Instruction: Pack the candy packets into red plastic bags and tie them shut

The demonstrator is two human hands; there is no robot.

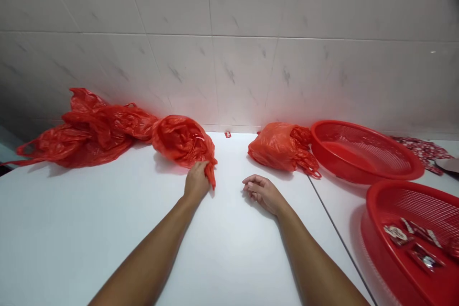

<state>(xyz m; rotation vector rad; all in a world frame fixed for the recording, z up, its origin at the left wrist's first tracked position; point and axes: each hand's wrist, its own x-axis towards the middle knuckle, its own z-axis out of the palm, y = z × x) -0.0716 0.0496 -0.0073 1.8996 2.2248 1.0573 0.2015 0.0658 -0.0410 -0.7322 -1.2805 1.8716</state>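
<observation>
My left hand (pixel 197 180) is closed on the gathered edge of a crumpled red plastic bag (pixel 181 139), whose mouth gapes toward me. The bag rests on the white table near the wall. My right hand (pixel 262 194) lies on the tabletop with loosely bent fingers, holding nothing. Just beyond it sits a second red plastic bag (pixel 274 146), rounded and bulging, its handles bunched toward the right; its contents are hidden. To the left of the gripped bag spreads a heap of crumpled red plastic bags (pixel 96 129).
Two red mesh baskets stand on the right: a far basket (pixel 333 172) and a near basket (pixel 373 229) with several small wrapped packets (pixel 425 256) inside. A tiny red packet (pixel 227 134) lies by the tiled wall (pixel 247 71). Patterned red-and-white material (pixel 423 150) is at the back right.
</observation>
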